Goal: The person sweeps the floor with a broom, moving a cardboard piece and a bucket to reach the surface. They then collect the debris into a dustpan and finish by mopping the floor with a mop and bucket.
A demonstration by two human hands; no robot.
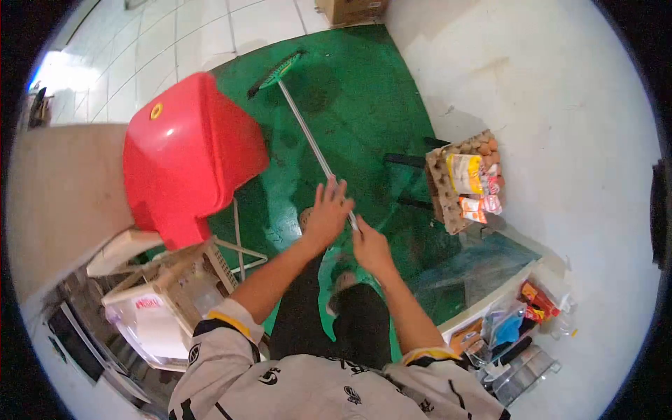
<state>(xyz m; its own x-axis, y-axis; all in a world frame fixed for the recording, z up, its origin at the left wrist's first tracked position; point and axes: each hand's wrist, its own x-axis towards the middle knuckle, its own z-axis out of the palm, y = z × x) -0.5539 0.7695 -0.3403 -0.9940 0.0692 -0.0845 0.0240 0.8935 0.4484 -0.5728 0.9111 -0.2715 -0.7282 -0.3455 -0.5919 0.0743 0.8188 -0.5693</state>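
Note:
A broom with a green head [278, 72], dark bristles and a pale, thin handle [304, 129] slants across the green floor. Its head lies at the far end, toward the tiles. My right hand [371, 248] is closed around the near end of the handle. Farther up, my left hand [327, 215] lies over the handle with its fingers spread. The handle passes beneath that hand, and whether the palm presses on it is hidden. My feet stand below the hands, partly covered by my arms.
A red plastic chair [171, 157] stands at left, near a cream rack [182, 287]. Egg trays with packets [465, 175] sit on a dark-legged stool at right. Packets and a clear container [525, 374] lie at lower right. A cardboard box [350, 10] is by the white wall [546, 91].

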